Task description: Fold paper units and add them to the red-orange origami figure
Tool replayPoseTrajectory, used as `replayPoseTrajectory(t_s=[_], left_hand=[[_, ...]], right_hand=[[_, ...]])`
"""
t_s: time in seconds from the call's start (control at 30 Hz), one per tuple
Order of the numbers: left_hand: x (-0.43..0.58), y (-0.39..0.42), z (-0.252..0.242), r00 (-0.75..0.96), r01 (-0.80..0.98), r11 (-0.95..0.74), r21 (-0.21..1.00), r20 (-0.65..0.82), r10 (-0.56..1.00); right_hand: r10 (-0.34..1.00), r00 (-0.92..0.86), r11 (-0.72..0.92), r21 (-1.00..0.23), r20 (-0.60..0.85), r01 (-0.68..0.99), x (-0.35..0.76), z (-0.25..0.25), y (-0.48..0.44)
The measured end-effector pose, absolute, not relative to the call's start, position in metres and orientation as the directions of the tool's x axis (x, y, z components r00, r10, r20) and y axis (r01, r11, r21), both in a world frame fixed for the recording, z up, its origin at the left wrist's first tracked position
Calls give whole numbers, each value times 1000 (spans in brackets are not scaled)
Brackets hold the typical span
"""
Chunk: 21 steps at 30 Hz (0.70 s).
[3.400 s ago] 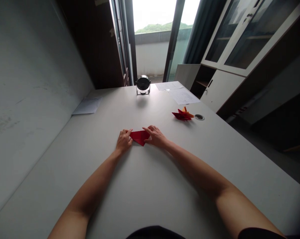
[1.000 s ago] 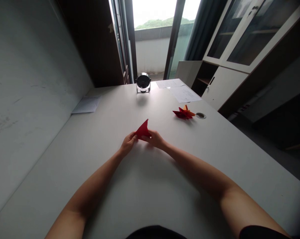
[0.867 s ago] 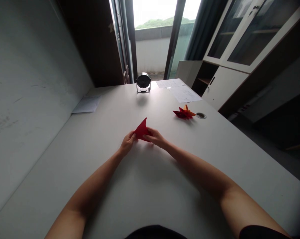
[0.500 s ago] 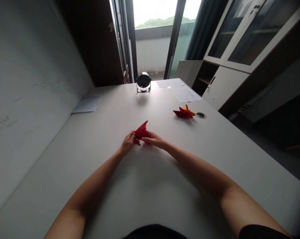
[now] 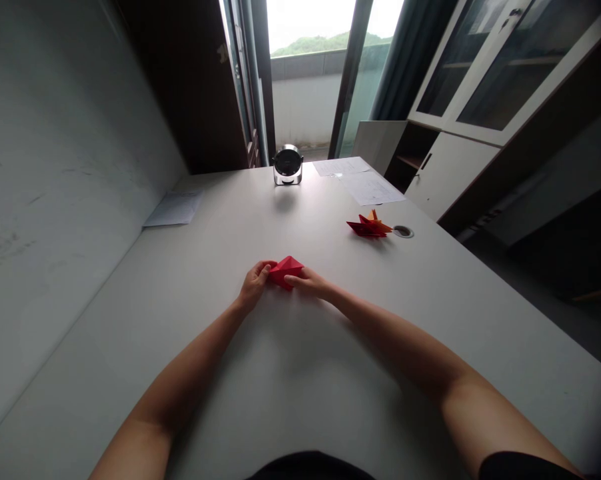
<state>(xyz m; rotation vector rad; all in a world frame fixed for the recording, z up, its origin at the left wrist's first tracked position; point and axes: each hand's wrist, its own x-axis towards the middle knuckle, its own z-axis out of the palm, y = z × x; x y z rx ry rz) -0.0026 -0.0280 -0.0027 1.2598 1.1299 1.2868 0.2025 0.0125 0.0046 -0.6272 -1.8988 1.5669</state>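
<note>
A folded piece of red paper (image 5: 287,268) is held between both hands above the middle of the white table (image 5: 300,360). My left hand (image 5: 256,280) grips its left corner between thumb and fingers. On the other side my right hand (image 5: 308,281) has its thumb on the front of the paper, with the fingers mostly hidden behind it. Several folded red and orange paper pieces (image 5: 370,225) lie in a small pile farther back on the right.
A round black device on a silver stand (image 5: 287,165) is at the table's far edge. Printed sheets (image 5: 371,188) lie at the back right, more papers (image 5: 174,208) by the left wall. A round cable hole (image 5: 403,231) is beside the pile.
The red paper has been turned between the hands: its tall point no longer sticks up, and a wider, lower folded face now shows. My left hand has shifted slightly left.
</note>
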Motion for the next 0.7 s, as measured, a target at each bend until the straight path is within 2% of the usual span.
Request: replayPoseTrajectory(t_s=[0.2, 0.37, 0.7], left_hand=[[-1, -28, -2, 27, -152, -83, 985, 88, 996], [-2, -28, -2, -11, -169, -117, 979, 117, 993], [-4, -29, -4, -69, -45, -153, 987, 150, 986]], right_hand=[[796, -580, 199, -980, 173, -18, 203, 9, 14], [872, -435, 233, -972, 224, -33, 203, 15, 16], [836, -492, 269, -963, 244, -21, 203, 19, 13]])
